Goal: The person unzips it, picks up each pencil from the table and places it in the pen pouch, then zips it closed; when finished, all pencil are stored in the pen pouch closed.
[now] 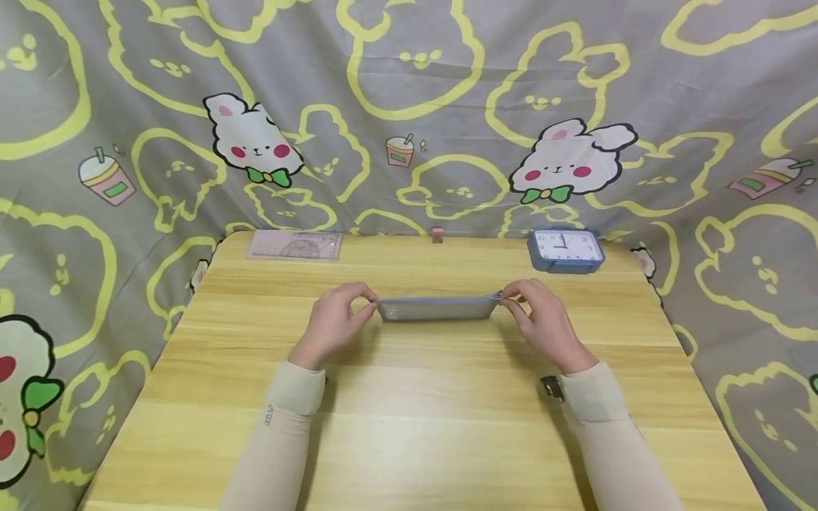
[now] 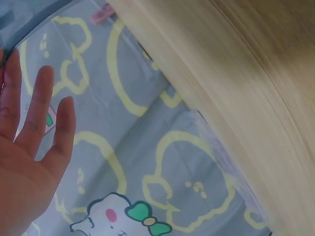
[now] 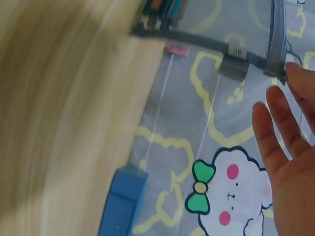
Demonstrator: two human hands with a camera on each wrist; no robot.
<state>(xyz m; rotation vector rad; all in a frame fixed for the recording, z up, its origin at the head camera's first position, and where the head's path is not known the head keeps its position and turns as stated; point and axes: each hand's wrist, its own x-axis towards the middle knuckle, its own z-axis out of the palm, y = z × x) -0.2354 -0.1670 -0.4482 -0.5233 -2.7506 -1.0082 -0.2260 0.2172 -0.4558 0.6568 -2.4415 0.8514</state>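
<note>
Head view: a grey pouch [image 1: 437,308] lies flat at the middle of the table [image 1: 409,440]. The left hand [image 1: 335,321] pinches its left end between thumb and curled fingers; the right hand [image 1: 542,321] pinches the right end, at the zipper. A clock [image 1: 566,250] stands at the far right edge, a ruler set [image 1: 295,245] lies at the far left, and a small pink block [image 1: 437,235] sits between them.

Left wrist view: fingers [image 2: 37,105] show straight against the curtain [image 2: 162,147]; the grip itself is out of frame.

Right wrist view: fingertips [image 3: 275,128] sit just beside the pouch's end [image 3: 276,39]. The clock [image 3: 123,201] shows blurred.
</note>
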